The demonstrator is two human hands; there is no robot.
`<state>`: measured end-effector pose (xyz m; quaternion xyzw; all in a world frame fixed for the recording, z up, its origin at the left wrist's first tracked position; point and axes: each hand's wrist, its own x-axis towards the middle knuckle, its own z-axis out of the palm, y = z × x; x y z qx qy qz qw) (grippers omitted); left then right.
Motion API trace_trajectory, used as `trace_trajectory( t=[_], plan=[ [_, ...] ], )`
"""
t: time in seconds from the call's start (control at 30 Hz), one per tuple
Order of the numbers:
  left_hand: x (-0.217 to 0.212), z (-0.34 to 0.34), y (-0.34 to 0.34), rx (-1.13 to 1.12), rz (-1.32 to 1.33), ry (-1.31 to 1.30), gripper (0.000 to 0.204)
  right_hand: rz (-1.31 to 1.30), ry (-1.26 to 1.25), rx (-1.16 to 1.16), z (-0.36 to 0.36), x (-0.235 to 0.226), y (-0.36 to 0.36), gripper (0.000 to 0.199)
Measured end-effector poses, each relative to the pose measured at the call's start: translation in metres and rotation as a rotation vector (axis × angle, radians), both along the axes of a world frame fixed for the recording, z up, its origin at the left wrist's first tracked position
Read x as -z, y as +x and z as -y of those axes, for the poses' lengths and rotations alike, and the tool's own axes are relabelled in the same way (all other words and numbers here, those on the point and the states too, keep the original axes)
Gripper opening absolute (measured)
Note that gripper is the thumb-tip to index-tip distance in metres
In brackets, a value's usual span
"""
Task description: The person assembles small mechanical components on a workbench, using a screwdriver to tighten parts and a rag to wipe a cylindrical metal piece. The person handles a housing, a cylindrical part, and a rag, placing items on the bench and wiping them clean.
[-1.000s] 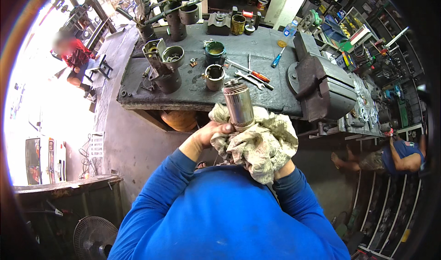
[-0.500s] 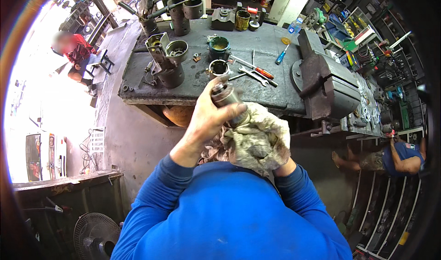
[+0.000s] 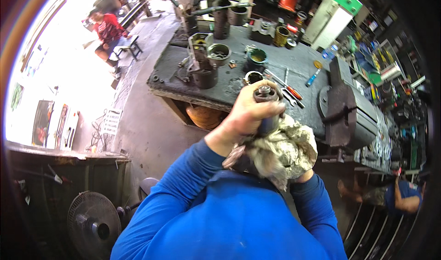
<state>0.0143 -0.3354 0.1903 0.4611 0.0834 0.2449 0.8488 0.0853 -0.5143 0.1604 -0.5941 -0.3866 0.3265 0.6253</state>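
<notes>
My left hand (image 3: 243, 113) is wrapped round a motor armature (image 3: 265, 93), a dark metal cylinder whose shaft end stands up above the fingers. A grimy whitish rag (image 3: 294, 145) is bunched against the armature's lower part. My right hand (image 3: 304, 176) is mostly covered by this rag and grips it; only the wrist side shows below. Just beyond the armature, on the bench, stands a small open cup with dark contents (image 3: 254, 78). Behind that is a dark green pot (image 3: 257, 58) of yellowish liquid.
The dark workbench (image 3: 183, 60) carries a red-handled screwdriver (image 3: 294, 92), an open-end wrench (image 3: 289, 97), a blue-handled tool (image 3: 312, 79) and a large vise (image 3: 351, 115). Metal housings (image 3: 205, 76) stand left. A fan (image 3: 94, 225) is at lower left. One person (image 3: 110, 33) sits far left, another (image 3: 404, 195) right.
The view has swung, so the bench lies further right. Both hands remain on the armature and rag; the armature now stands more upright, its shaft end turned up.
</notes>
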Motion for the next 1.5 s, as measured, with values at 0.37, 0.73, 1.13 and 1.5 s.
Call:
trace_trajectory(
  t=[0.37, 0.73, 1.13, 1.5],
  plan=[
    [0.005, -0.017, -0.042, 0.681, 0.394, -0.202, 0.057, -0.135, -0.14, -0.26, -0.004, -0.012, -0.035, 0.065],
    [0.021, -0.011, -0.055, -0.272, -0.374, 0.377, 0.041, 0.224, -0.316, 0.011, -0.05, 0.025, -0.045, 0.052],
    [0.023, -0.049, -0.046, 0.518, -0.041, 0.234, 0.092, -0.133, -0.534, -0.203, 0.015, -0.015, -0.05, 0.038],
    [-0.034, -0.066, -0.105, -0.696, -0.455, 1.006, 0.076, -0.624, -0.128, -0.039, 0.01, -0.027, -0.045, 0.034]
  ],
)
